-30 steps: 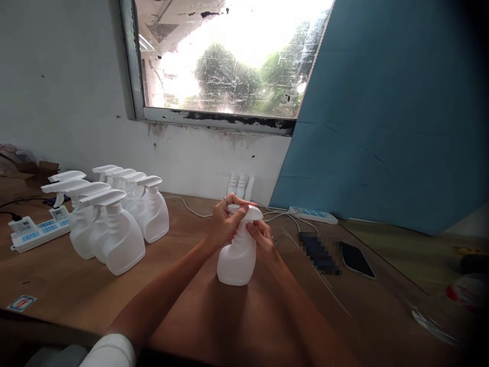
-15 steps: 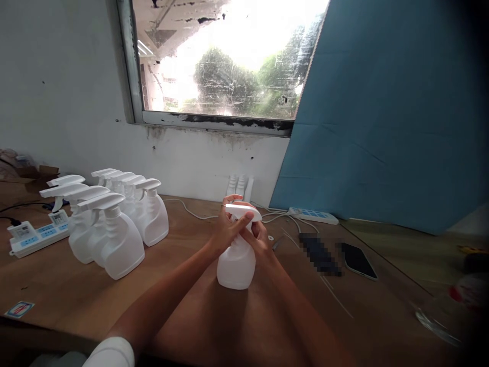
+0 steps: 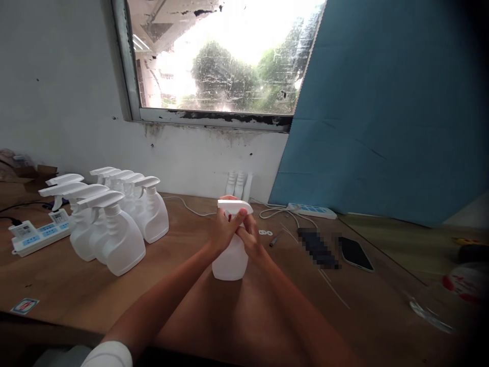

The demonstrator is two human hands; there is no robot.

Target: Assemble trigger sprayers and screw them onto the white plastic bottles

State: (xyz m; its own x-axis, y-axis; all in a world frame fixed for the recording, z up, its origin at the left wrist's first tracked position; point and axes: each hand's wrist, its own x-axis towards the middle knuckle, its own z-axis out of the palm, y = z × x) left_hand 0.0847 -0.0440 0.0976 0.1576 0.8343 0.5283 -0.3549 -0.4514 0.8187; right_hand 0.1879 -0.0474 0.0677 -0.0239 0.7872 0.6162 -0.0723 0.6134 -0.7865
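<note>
A white spray bottle (image 3: pixel 229 262) stands upright on the brown table in front of me, its trigger head (image 3: pixel 234 206) pointing left. My left hand (image 3: pixel 226 232) is wrapped round the neck just under the head, thumb across the front. From the other side my right hand (image 3: pixel 250 237) closes round the same neck, its fingers meeting the left hand. Both hands hide the neck and most of the trigger. To the left, several more white spray bottles (image 3: pixel 124 244) stand in a group with their heads on.
A power strip (image 3: pixel 40 235) lies at the left, another power strip (image 3: pixel 313 210) near the wall. On the right are small white rings (image 3: pixel 269 233), a screwdriver-like tool (image 3: pixel 274 238), thin tubes (image 3: pixel 334 290), a phone (image 3: pixel 356 253) and a clear plastic bottle (image 3: pixel 446 295). White bottles (image 3: pixel 239 184) stand against the wall.
Both hands and the spray bottle have shifted slightly left. The trigger head sits a little further left, and my right fingers have closed in nearer the left hand. More white rings show.
</note>
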